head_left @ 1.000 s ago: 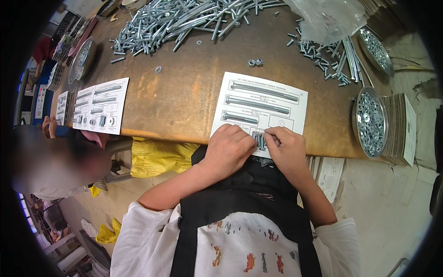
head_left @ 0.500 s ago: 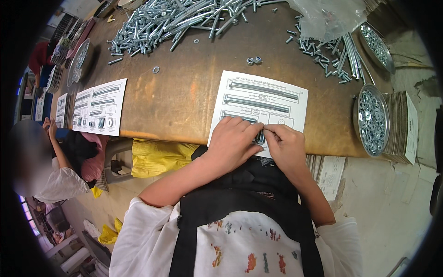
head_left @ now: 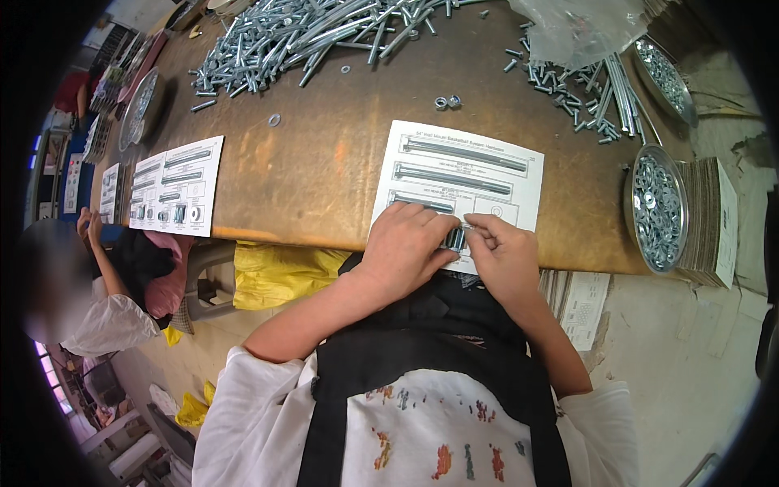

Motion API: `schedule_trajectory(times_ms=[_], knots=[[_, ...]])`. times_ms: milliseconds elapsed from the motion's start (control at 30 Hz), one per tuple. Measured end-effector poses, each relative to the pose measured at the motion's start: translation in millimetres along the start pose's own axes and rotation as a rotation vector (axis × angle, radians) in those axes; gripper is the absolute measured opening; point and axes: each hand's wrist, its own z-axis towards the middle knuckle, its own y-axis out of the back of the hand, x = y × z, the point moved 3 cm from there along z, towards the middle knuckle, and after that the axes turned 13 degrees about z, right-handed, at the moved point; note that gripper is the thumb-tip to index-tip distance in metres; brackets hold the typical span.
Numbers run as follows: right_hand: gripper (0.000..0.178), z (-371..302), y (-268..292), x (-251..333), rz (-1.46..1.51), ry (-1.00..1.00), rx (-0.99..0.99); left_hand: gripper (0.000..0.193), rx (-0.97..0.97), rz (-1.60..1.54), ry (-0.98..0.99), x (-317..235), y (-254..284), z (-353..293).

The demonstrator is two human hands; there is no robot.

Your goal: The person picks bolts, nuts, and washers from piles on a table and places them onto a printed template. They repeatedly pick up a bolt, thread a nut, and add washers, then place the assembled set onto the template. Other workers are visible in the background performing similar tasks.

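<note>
A white printed card [head_left: 519, 195] lies at the table's near edge, with long bolts [head_left: 462, 154] in its upper printed boxes. My left hand [head_left: 402, 247] rests on its lower left part, fingers bent close together and covering part of a shorter bolt [head_left: 422, 201]. Small metal cylinders [head_left: 458, 238] show between this hand and the other. Over the lower right of the card, my right hand [head_left: 505, 256] is closed, thumb and forefinger pinched near those cylinders. Whatever sits inside either hand's fingers is hidden.
A big heap of bolts [head_left: 268, 49] covers the back of the table. Two loose nuts [head_left: 447, 103] lie beyond the card. At right stand a bowl of washers [head_left: 656, 207], a smaller bolt pile [head_left: 568, 97] and stacked cards [head_left: 707, 219]. Another filled card [head_left: 187, 174] and a co-worker [head_left: 105, 300] are at left.
My right fingers have drawn slightly away from my left, so more of the small metal cylinders shows between them. The card appears slightly shifted in view.
</note>
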Motion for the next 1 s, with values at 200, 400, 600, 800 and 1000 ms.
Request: schedule_trajectory(times_ms=[200, 400, 600, 800, 1000], knots=[[0.025, 1, 10, -3, 0.067, -0.083, 0.046, 0.04, 0.024, 0.015, -0.008, 0, -2, 1], [0.021, 56, 132, 24, -0.065, -0.018, -0.269, 0.032, -0.016, -0.219, -0.169, -40, 15, 22], [0.022, 149, 63, 242, -0.386, 0.798, -0.002, 0.024, 0.473, -0.493, -1.159, -306, -50, 63], [0.022, 119, -80, 370, -0.417, 1.268, 0.106, 0.026, 0.765, -0.502, -1.15, -248, -1, 45], [0.022, 175, -120, 322, -0.324, 1.046, 0.239, 0.028, 0.689, -0.468, -0.851, -132, 72, 63]])
